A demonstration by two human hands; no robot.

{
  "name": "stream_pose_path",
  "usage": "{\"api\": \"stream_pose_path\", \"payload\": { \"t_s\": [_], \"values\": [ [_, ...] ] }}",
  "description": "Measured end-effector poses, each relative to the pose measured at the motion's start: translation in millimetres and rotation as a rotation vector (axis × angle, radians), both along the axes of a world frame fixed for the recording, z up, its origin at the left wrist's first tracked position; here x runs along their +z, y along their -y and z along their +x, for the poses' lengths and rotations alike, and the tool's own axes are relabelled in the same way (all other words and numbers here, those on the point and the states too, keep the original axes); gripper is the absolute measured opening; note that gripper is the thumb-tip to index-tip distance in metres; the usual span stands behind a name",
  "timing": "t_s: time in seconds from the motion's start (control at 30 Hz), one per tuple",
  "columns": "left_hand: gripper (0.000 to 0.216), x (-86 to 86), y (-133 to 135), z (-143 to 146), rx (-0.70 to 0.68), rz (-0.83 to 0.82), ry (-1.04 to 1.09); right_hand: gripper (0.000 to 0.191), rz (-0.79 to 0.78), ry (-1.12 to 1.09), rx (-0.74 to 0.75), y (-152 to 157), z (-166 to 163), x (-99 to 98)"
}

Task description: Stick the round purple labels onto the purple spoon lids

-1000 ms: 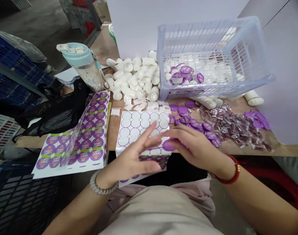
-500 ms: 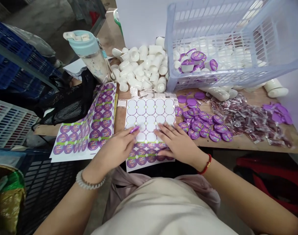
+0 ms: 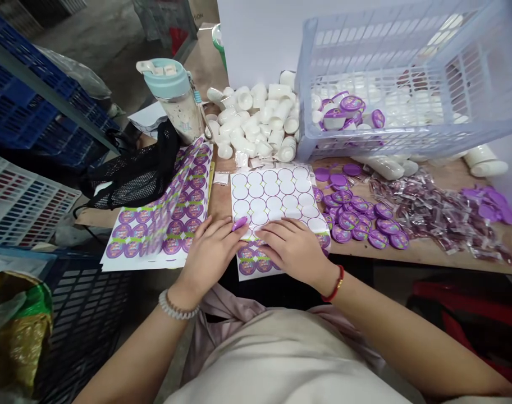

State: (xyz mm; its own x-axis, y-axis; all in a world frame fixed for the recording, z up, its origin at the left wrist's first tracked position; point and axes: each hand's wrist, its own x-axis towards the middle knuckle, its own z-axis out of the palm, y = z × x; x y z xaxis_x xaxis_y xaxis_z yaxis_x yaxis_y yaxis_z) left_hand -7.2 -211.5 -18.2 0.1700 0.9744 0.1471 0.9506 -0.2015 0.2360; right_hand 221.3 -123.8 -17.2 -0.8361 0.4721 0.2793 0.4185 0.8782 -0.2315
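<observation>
A sheet of round stickers [image 3: 273, 188] lies in front of me. Its upper rows are bare white circles, while purple printed stickers remain along its lower edge. My left hand [image 3: 209, 249] rests at the sheet's left side and pinches a small purple disc [image 3: 240, 223], seen at a slant; I cannot tell whether it is a sticker or a lid. Across the lower right of the sheet lies my right hand [image 3: 293, 249], fingers stretched out, covering some stickers. To the right is a pile of purple lids with round labels [image 3: 348, 219].
More sticker sheets [image 3: 127, 247] lie left, partly under a black mesh bag [image 3: 132, 182]. A bottle [image 3: 176, 101] stands behind them. White cups [image 3: 256, 126] are heaped at the back, beside a plastic crate [image 3: 365, 137]. Small clear packets [image 3: 437, 213] lie right.
The view has shifted, so the table appears further right. My right hand has drawn closer to my left over the sheet, which has turned slightly. The purple disc stays in my left fingers.
</observation>
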Motion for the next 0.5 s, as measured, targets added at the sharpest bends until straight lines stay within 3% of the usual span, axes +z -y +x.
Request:
{"api": "stream_pose_path", "payload": {
  "t_s": [0.13, 0.3, 0.5],
  "values": [
    [0.046, 2.6, -2, -4, -0.008, -0.021, 0.083, 0.018, 0.024, -0.027, -0.046, -3, -13, -7.7],
    [0.043, -2.2, 3, -6, -0.031, -0.037, 0.074, 0.022, 0.024, 0.050, 0.052, -3, -14, -9.6],
    [0.042, -10.5, 5, -4, 0.017, 0.030, 0.173, 0.016, 0.047, 0.063, 0.007, -3, -14, -9.4]
  ]
}}
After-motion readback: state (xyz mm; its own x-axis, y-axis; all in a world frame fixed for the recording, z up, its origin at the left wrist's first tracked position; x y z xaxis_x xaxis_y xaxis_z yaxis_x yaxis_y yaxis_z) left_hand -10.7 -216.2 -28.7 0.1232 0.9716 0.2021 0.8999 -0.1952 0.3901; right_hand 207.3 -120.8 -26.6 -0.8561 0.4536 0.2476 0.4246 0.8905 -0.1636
